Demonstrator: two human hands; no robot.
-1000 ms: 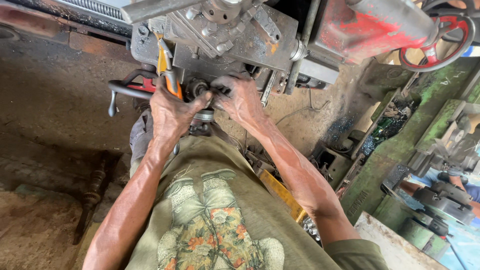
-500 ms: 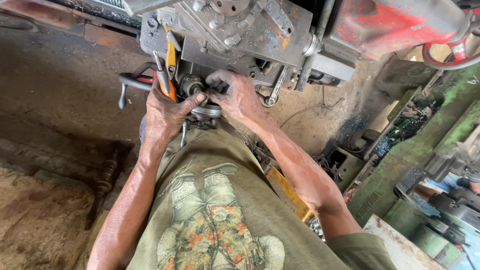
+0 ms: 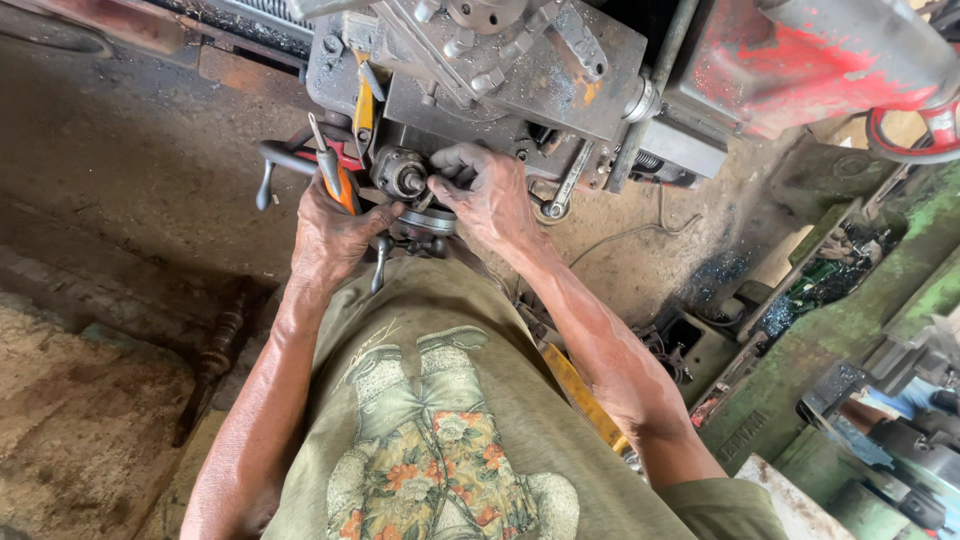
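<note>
Left hand [image 3: 335,235] grasps the orange-handled pliers [image 3: 335,178] left of the round knob [image 3: 402,174] (grey machine), which the right hand [image 3: 490,195] fingers pinch.

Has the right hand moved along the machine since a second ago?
No. The right hand stays at the round knob on the grey machine; only the camera shifted. The left hand keeps its orange-handled tool.

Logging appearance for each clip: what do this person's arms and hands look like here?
Both forearms are bare: no gloves, watch or rings visible. The left hand and right hand look smudged with grime. An olive short-sleeved shirt with a floral print covers the torso.
</note>
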